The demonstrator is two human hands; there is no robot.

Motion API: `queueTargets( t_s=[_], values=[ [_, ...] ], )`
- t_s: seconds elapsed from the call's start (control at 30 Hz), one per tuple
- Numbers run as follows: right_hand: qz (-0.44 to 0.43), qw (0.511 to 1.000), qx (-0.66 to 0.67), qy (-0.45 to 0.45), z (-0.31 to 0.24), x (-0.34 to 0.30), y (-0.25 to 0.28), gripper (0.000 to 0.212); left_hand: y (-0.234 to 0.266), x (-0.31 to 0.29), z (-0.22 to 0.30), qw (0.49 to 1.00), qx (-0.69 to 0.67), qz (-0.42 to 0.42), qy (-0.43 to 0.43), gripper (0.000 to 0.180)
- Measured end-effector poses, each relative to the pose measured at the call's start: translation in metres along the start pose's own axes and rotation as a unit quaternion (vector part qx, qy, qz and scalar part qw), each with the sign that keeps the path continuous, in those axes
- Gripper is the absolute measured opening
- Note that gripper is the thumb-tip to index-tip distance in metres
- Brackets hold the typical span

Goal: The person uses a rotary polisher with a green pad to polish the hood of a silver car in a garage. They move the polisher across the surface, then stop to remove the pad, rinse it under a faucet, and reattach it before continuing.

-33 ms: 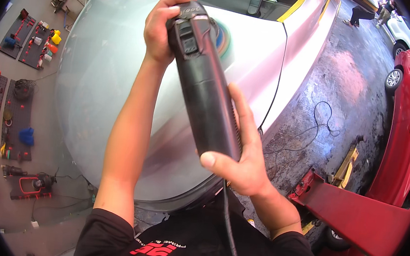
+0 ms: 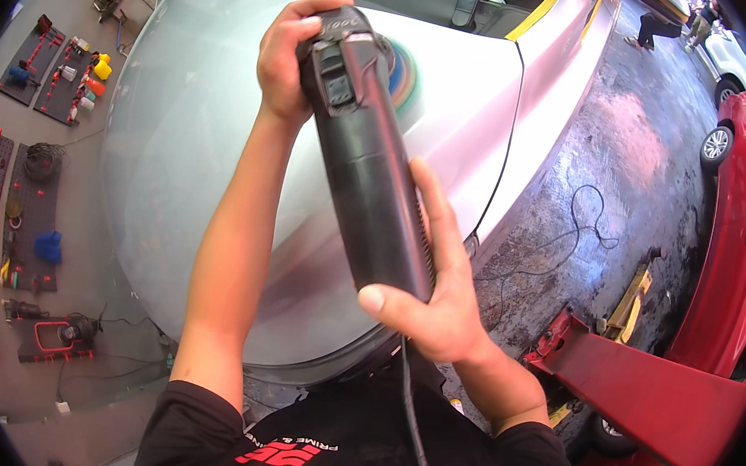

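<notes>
Both hands are on a black electric car polisher, held over the light silver hood of a car. My left hand is closed around the polisher's head at the far end, its fingers partly hidden behind the tool. With the thumb on one side and fingers on the other, my right hand grips the rear of the body. A round multicoloured pad, blurred, shows beside the head against the hood. From the rear end a black power cord runs down over my shirt.
On the left, dark pegboards carry bottles, pads and tools. A red lift arm juts in at lower right, near a red car. A loose cable lies on the worn floor. A person stands far off.
The polisher and both hands have shifted slightly to the left. My grip on it stays the same.
</notes>
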State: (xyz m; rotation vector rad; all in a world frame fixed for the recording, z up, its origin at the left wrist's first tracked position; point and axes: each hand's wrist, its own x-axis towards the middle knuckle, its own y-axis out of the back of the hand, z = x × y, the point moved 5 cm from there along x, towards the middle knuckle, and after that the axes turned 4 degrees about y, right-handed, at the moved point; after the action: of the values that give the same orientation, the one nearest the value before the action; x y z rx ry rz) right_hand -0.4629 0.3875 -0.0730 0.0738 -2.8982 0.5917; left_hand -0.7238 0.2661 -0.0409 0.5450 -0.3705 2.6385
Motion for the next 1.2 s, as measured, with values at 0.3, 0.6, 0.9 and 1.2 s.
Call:
queueTargets(
  t_s=[0.3, 0.6, 0.9, 1.2],
  values=[
    [-0.022, 0.998, -0.048, 0.018, -0.019, -0.002, 0.004, 0.113, -0.017, -0.009, 0.004, 0.994, -0.104, 0.017, -0.007, 0.042],
    [0.042, 0.998, -0.036, 0.023, -0.035, -0.002, 0.027, 0.113, -0.055, 0.022, -0.014, 0.996, -0.091, -0.015, 0.010, 0.050],
    [0.038, 0.999, -0.016, 0.015, -0.023, 0.007, 0.029, 0.113, -0.042, 0.025, -0.011, 0.998, -0.069, -0.010, 0.005, 0.052],
    [0.051, 0.998, -0.018, 0.029, -0.022, 0.010, 0.033, 0.114, -0.043, 0.032, -0.017, 0.997, -0.073, -0.012, -0.007, 0.050]
  ],
)
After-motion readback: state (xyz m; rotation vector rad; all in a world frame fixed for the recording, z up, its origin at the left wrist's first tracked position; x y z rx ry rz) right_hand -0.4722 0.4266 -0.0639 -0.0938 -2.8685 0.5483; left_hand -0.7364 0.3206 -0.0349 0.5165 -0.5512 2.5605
